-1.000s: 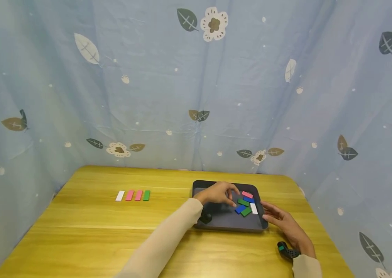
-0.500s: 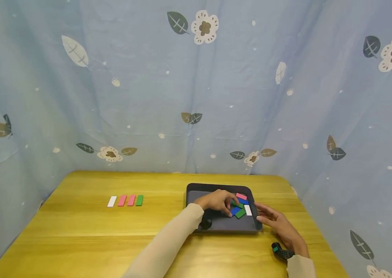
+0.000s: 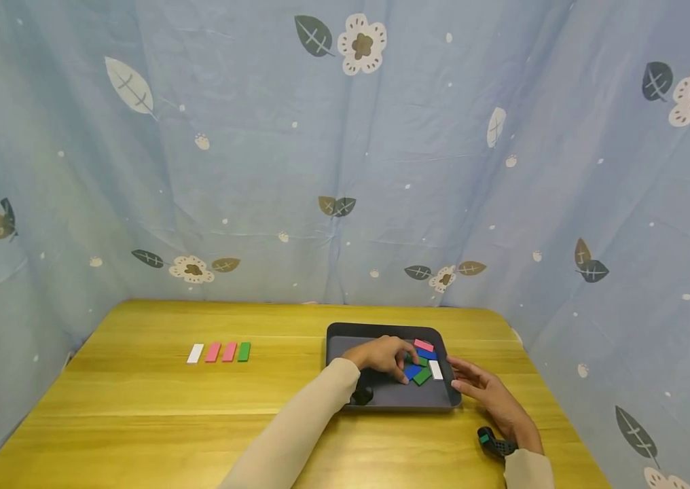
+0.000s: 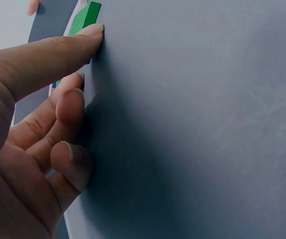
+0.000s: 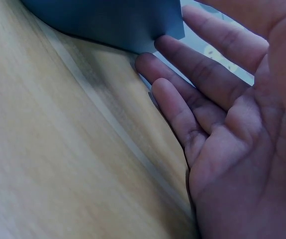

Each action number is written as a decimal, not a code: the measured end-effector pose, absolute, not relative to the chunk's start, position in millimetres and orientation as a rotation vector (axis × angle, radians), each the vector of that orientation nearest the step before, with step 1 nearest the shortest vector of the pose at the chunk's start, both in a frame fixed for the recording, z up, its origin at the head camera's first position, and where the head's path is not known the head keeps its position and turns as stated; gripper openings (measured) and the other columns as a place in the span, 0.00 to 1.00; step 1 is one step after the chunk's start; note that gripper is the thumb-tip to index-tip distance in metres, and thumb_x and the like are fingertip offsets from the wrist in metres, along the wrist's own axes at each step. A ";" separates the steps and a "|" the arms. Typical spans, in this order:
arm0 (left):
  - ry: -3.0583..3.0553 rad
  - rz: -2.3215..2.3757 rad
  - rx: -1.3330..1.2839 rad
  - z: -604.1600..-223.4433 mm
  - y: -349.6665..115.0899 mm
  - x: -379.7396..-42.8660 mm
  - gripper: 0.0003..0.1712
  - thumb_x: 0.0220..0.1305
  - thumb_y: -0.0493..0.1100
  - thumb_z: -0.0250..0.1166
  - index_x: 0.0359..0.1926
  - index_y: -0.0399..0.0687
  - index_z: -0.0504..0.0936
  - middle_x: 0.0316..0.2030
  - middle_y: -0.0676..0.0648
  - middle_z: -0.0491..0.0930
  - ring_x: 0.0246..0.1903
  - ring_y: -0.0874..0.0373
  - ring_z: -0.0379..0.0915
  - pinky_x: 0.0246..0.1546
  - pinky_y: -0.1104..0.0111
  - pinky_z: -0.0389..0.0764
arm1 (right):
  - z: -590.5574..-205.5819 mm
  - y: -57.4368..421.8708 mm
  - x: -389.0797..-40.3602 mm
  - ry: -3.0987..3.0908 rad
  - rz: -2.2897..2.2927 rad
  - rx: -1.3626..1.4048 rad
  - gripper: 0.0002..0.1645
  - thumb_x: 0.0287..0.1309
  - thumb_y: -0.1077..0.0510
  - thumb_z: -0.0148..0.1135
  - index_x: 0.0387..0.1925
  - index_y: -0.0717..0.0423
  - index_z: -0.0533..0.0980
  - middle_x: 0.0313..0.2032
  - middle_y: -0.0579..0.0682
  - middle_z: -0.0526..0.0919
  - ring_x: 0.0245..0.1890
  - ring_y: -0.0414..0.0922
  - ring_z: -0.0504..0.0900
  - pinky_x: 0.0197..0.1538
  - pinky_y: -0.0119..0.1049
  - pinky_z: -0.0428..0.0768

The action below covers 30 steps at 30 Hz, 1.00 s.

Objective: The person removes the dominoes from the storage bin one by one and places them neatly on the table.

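Note:
In the head view my left hand (image 3: 382, 354) is inside the dark tray (image 3: 394, 406). Its thumb and bent fingers come down about a blue block (image 3: 412, 371) and a green block (image 3: 422, 362), with a gap showing between thumb and fingers. The left wrist view has the thumb tip beside another green block (image 4: 85, 19); no firm hold on a block shows. Outside the tray's right wall, my right hand (image 3: 492, 394) touches it with extended fingers (image 5: 182, 59). A white block (image 3: 435, 369), a second blue block (image 3: 426, 354) and a pink block (image 3: 423, 345) lie near.
On the left of the wooden table (image 3: 155, 394), a white block (image 3: 195, 354), two pink blocks and a green block (image 3: 244, 352) stand in a spaced row. A blue patterned curtain (image 3: 259, 170) hangs behind the table and at both sides.
The left hand has lowered slightly and moved right relative to the tray, its fingers now covering part of a green block. The right hand stays at the tray wall. The head view shifted.

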<state>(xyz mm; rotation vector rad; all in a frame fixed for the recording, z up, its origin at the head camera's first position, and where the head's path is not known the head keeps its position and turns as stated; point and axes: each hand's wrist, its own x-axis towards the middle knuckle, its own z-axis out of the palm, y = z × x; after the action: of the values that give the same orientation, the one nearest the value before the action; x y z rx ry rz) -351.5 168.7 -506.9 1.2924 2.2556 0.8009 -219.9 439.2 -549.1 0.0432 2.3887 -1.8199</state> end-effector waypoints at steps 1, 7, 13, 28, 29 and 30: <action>2.257 0.802 1.286 -506.4 168.1 -350.8 0.23 0.58 0.41 0.79 0.55 0.51 0.85 0.30 0.55 0.80 0.29 0.65 0.74 0.33 0.75 0.76 | -549.6 439.0 -220.0 2.389 -1.821 0.042 0.37 0.71 0.50 0.65 0.77 0.47 0.65 0.74 0.57 0.65 0.70 0.59 0.67 0.67 0.53 0.71; 2.286 0.756 1.260 -506.7 165.9 -349.3 0.26 0.58 0.43 0.80 0.57 0.51 0.84 0.30 0.55 0.79 0.29 0.66 0.74 0.33 0.75 0.76 | -550.9 437.0 -219.6 2.380 -1.824 0.030 0.37 0.71 0.50 0.65 0.77 0.46 0.65 0.74 0.56 0.65 0.71 0.59 0.67 0.67 0.52 0.72; 2.362 0.718 1.293 -507.7 165.0 -352.0 0.24 0.58 0.46 0.80 0.55 0.48 0.85 0.28 0.58 0.79 0.28 0.66 0.74 0.32 0.76 0.75 | -548.7 436.0 -220.4 2.391 -1.808 0.041 0.37 0.71 0.48 0.65 0.76 0.46 0.66 0.74 0.56 0.65 0.71 0.57 0.67 0.67 0.53 0.71; 2.408 0.821 1.292 -487.2 148.4 -352.2 0.26 0.58 0.50 0.80 0.54 0.47 0.84 0.31 0.57 0.78 0.31 0.66 0.74 0.39 0.75 0.76 | -544.4 438.6 -219.8 2.398 -1.775 0.056 0.39 0.71 0.46 0.65 0.77 0.46 0.64 0.75 0.56 0.63 0.71 0.57 0.66 0.68 0.53 0.70; 2.410 0.827 1.289 -485.7 146.8 -352.3 0.26 0.58 0.50 0.80 0.54 0.47 0.84 0.32 0.57 0.78 0.32 0.66 0.74 0.40 0.75 0.76 | -544.6 439.5 -219.4 2.400 -1.765 0.051 0.39 0.71 0.46 0.64 0.78 0.46 0.63 0.75 0.56 0.63 0.71 0.56 0.66 0.68 0.52 0.71; 2.412 0.830 1.287 -484.9 145.1 -352.4 0.26 0.58 0.51 0.80 0.55 0.47 0.84 0.32 0.58 0.78 0.33 0.66 0.74 0.40 0.75 0.76 | -544.6 440.0 -218.7 2.405 -1.760 0.055 0.39 0.71 0.46 0.64 0.78 0.46 0.63 0.75 0.56 0.63 0.71 0.55 0.66 0.67 0.50 0.71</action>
<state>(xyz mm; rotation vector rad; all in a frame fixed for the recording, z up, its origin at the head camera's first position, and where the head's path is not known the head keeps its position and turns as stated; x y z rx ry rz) -352.4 145.1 -484.9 1.2869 2.4121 0.8298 -218.7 440.0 -544.6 0.0549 2.4050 -1.7596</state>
